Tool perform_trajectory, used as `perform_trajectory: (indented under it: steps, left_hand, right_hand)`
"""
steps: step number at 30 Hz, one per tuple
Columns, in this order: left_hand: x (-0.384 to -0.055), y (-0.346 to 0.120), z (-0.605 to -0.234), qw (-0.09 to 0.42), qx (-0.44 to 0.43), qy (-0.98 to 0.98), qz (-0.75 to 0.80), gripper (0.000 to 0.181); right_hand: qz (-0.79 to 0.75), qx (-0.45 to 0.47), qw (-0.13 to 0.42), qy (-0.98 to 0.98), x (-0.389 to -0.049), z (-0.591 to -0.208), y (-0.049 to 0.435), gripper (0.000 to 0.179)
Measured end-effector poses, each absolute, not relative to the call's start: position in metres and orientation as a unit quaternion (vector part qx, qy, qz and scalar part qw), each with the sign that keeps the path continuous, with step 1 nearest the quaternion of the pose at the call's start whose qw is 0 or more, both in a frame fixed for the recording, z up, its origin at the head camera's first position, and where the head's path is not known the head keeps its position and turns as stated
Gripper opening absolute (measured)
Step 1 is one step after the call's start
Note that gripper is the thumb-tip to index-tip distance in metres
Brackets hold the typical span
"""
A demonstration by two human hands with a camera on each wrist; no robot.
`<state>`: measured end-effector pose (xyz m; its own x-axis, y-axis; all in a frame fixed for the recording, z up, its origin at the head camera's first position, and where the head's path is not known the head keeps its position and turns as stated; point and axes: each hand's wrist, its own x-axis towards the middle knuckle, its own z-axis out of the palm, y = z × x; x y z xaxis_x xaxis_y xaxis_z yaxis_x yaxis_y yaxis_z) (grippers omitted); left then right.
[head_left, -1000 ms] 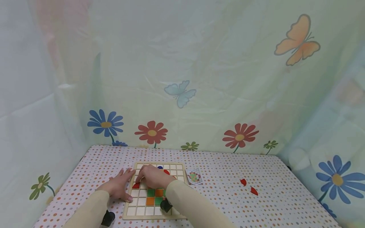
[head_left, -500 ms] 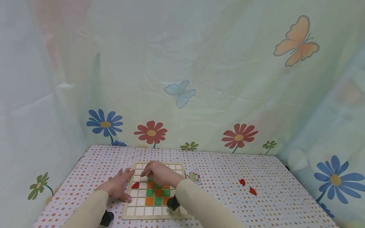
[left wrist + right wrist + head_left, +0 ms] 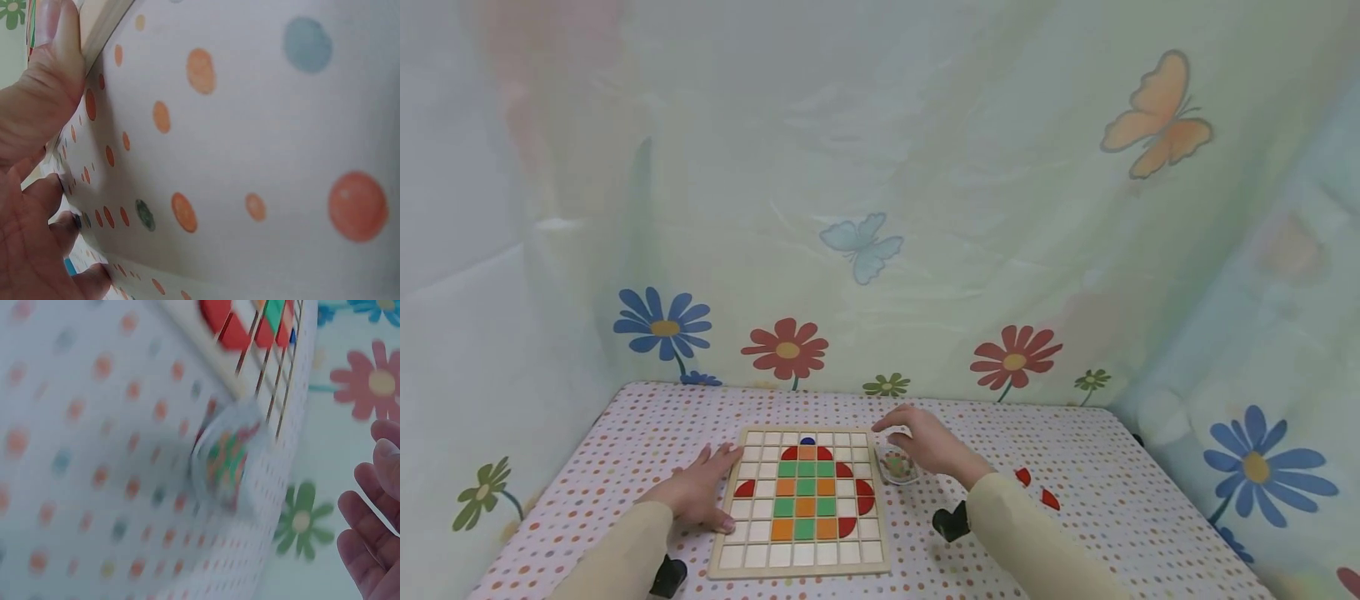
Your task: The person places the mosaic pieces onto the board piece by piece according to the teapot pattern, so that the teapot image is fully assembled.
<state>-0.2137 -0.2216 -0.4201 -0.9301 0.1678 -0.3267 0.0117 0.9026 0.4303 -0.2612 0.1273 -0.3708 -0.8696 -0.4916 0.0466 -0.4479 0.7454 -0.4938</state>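
Observation:
A wooden grid board (image 3: pixel 797 572) lies on the dotted cloth, with green and orange squares (image 3: pixel 805 487) set in its middle columns. Rounded red pieces (image 3: pixel 865 497) flank them on the right, and a blue piece (image 3: pixel 808 441) tops the pattern. One red quarter-round piece (image 3: pixel 744 489) sits alone at the board's left. My left hand (image 3: pixel 692 490) rests spread along the left rim, its thumb (image 3: pixel 59 47) on the wooden edge. My right hand (image 3: pixel 928 442), fingers loosely bent and holding nothing, hovers over a small pattern card (image 3: pixel 898 467) right of the board.
Two loose red quarter-round pieces (image 3: pixel 1023 477) lie on the dotted tablecloth (image 3: pixel 970 575) to the right. A flower-printed curtain (image 3: pixel 925 292) rises behind the table and along both sides.
My right hand has left the board's upper left and moved right, to above the card, uncovering the coloured pattern. My left hand has stayed at the rim. The head view has shifted slightly.

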Motion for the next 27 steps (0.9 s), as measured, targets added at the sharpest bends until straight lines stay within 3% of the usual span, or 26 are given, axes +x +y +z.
perform_trajectory:
  steps: [15,27]
  left_hand:
    - [-0.216,-0.228,-0.427,0.185,0.057,0.956,0.219,0.110]
    - [-0.214,-0.227,-0.423,0.183,0.066,0.955,0.225,0.109]
  right_hand:
    - [-0.228,-0.133,-0.015,0.965,-0.241,-0.380,0.252,0.027]
    - [-0.228,-0.040,0.003,0.973,-0.234,-0.391,0.303,0.028]
